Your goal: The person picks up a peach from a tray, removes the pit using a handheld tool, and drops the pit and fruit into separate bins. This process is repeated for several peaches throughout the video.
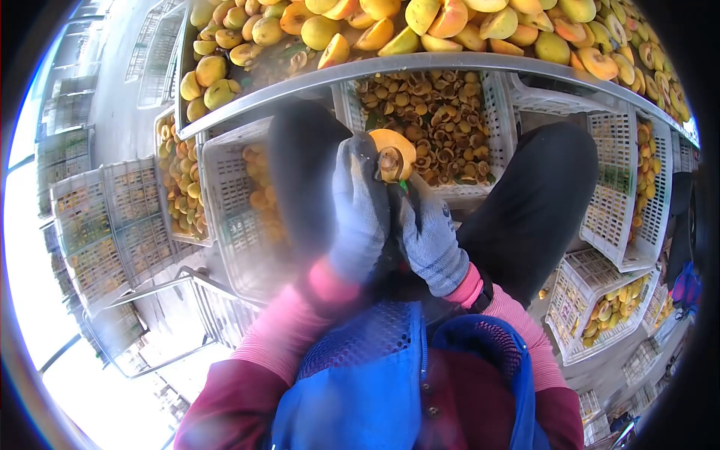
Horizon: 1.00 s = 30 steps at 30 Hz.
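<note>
My left hand (355,199), in a grey-blue knit glove with a dark palm, is closed around a yellow peach half (399,142) over my lap. The cut face shows, with a brown pit (390,163) at its centre. My right hand (435,244), gloved alike, is closed just below the fruit. From its fingers a small hand tool with a green part (404,186) points up to the edge of the peach half; most of the tool is hidden in the grip. Both hands are close together.
A metal-edged table (450,63) ahead bears many whole and halved peaches (322,31). Below it, between my knees, a white crate (502,124) holds pits and scraps (427,112). Crates of fruit stand left (225,217) and right (607,172). A metal frame (199,289) is at lower left.
</note>
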Motion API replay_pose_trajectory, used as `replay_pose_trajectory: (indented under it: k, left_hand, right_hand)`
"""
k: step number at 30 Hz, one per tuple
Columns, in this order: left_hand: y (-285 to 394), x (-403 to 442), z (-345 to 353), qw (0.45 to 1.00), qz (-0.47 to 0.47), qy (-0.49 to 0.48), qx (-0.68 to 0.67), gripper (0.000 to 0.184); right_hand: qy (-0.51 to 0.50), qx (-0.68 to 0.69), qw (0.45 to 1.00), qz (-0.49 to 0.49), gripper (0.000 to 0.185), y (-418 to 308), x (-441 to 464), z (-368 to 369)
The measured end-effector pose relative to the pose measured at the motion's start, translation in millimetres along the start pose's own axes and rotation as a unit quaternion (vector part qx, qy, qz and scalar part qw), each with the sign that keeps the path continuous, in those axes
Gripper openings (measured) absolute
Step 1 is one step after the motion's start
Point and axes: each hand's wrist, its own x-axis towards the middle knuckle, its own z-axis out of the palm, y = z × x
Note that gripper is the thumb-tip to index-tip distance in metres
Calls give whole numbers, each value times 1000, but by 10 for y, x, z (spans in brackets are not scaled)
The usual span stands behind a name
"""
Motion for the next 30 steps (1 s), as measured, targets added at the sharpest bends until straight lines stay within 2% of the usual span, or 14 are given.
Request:
replay_pose_trajectory:
  k: [4,7,8,10,12,15,18,21,22,25,28,30]
  left_hand:
    - [-44,6,14,1000,-5,2,-17,26]
    - [71,-41,54,1000,14,-13,10,26]
    - [118,-56,70,999,22,-18,21,26]
    - [116,-39,100,999,-7,-2,-41,26]
    - [70,-24,88,997,-8,-1,-82,26]
    - [-27,2,59,983,-48,33,-174,41]
    - [-68,30,16,999,43,-3,-7,39]
    - [21,-40,96,992,-28,21,-119,25]
    - [-42,-27,74,990,-1,9,-139,25]
    - [-63,-6,17,999,-24,-2,-41,24]
    - [-75,-22,-7,996,-46,-39,-67,35]
    - [-73,-23,-4,998,-11,-46,-38,34]
  right_hand:
    - [-35,6,998,46,37,72,-79,-7]
    - [-35,-8,998,55,36,99,-114,-13]
    - [-6,-21,999,27,35,91,-111,-1]
    - [50,-49,997,-29,34,70,-106,28]
    - [13,-31,999,7,31,-19,-51,-25]
    - [6,-33,999,24,29,-48,-38,1]
    - [4,-35,999,29,29,32,-85,42]
    - [-68,16,995,72,37,92,-94,-21]
    - [-101,41,990,93,41,102,-95,-58]
    - [-138,46,984,99,40,32,-19,-167]
    - [-96,152,981,70,31,55,-8,-150]
    - [-118,141,979,90,32,85,-10,-174]
